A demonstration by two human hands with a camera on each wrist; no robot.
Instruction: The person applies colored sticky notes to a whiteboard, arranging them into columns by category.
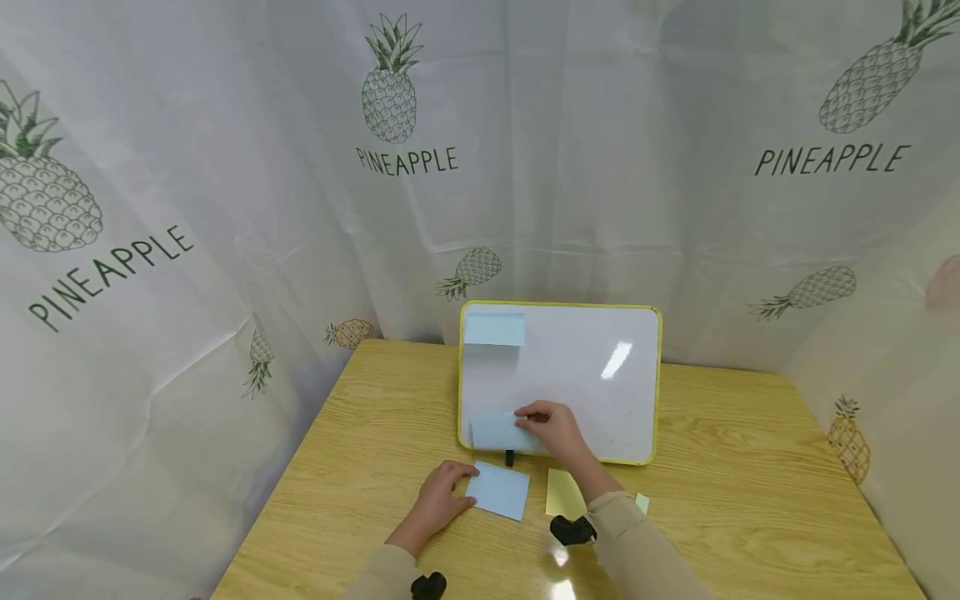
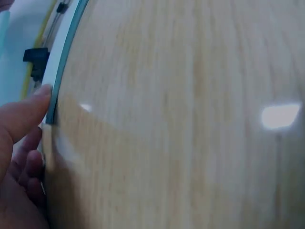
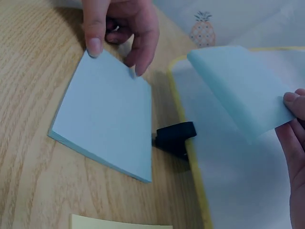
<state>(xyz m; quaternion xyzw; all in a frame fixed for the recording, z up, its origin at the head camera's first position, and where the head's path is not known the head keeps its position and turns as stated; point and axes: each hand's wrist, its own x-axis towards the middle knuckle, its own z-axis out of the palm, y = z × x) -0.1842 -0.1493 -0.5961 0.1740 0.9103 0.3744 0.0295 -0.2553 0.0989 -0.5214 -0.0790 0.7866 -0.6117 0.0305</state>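
Note:
My right hand (image 1: 551, 427) pinches a light blue sticky note (image 1: 495, 430) at its right edge, in front of the lower left of the whiteboard (image 1: 570, 383). In the right wrist view this sheet (image 3: 238, 90) bends and stands partly away from the board. A second blue sticky note (image 1: 495, 329) hangs on the board's upper left corner. My left hand (image 1: 438, 500) holds the left end of a thick pad of blue sticky notes (image 1: 500, 492) on the table, thumb and fingers on its edges. The left wrist view shows only the pad's side edge.
A yellow sticky-note pad (image 1: 562, 493) lies right of the blue pad, partly behind the right forearm, with a small pale green paper (image 1: 642, 503) beyond. The yellow-framed whiteboard leans upright on a black stand foot (image 1: 510, 458). A pineapple-print curtain (image 1: 585, 150) surrounds the wooden table (image 1: 735, 475).

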